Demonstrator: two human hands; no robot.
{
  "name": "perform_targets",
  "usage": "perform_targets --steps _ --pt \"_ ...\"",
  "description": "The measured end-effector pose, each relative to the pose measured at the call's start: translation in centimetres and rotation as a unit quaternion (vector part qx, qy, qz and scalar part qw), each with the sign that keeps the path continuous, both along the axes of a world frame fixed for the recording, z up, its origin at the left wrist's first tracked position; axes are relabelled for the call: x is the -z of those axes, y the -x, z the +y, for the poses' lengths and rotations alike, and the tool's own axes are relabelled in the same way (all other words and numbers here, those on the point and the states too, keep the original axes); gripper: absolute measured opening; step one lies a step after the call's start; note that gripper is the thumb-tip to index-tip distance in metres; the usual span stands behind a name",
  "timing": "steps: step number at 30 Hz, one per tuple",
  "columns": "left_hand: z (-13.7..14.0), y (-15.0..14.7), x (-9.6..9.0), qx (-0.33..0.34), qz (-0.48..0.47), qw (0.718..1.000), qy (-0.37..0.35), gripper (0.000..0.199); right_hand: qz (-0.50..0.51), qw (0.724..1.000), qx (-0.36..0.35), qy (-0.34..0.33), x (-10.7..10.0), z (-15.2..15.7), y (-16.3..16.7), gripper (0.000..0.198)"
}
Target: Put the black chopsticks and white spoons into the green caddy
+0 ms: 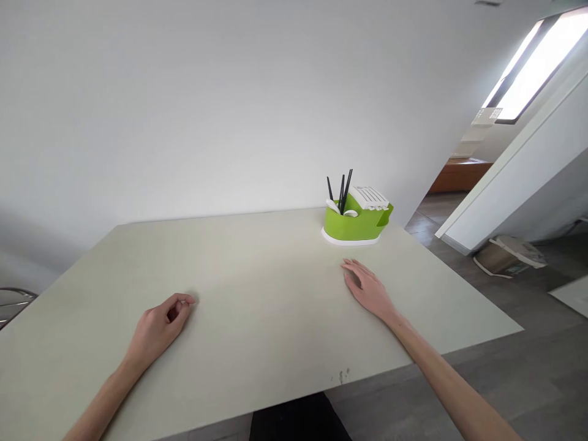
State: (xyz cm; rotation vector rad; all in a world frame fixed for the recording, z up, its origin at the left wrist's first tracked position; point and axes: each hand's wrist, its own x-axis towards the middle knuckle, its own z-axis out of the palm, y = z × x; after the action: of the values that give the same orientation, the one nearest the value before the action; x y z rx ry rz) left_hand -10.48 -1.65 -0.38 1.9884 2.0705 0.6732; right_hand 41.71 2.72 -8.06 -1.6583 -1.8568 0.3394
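Note:
My left hand rests on its side on the left part of the table. Its fingers are curled in and the index tip comes close to the thumb; nothing shows inside. Over on the right, my right hand lies on the tabletop with fingers stretched out and thumb apart, holding nothing. Just beyond those fingertips stands a green utensil holder on a white base. Black chopsticks and white spoons stick out of its left compartment. A white slotted block tops its right part.
A plain white wall runs along the table's far edge. To the right, the grey floor holds a bucket-like bin. At the left edge shows part of a metal-framed chair. Dark marks spot the table's near edge.

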Motion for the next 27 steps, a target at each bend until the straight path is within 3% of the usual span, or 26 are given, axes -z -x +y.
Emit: perform_targets --steps 12,15,20,23,27 --pt "-0.3 0.0 -0.3 -0.022 -0.021 0.999 -0.016 0.032 0.006 1.000 0.000 0.009 0.5 0.7 -0.5 0.046" --pt "-0.4 0.0 -0.4 -0.034 -0.037 0.998 -0.024 0.033 0.000 1.000 0.029 -0.008 0.0 2.5 -2.3 0.064" --pt "-0.3 -0.1 -0.2 -0.032 -0.039 0.998 -0.033 0.032 -0.065 0.987 0.141 -0.043 -1.7 8.1 -7.1 0.090" --pt "-0.4 -0.1 0.1 -0.023 -0.038 0.999 -0.029 0.032 -0.096 0.983 0.156 -0.031 -2.4 10.6 -8.9 0.092" --pt "-0.5 -0.2 0.2 -0.016 -0.036 0.999 -0.025 0.031 -0.141 0.979 0.146 -0.017 -1.8 11.3 -9.5 0.088"
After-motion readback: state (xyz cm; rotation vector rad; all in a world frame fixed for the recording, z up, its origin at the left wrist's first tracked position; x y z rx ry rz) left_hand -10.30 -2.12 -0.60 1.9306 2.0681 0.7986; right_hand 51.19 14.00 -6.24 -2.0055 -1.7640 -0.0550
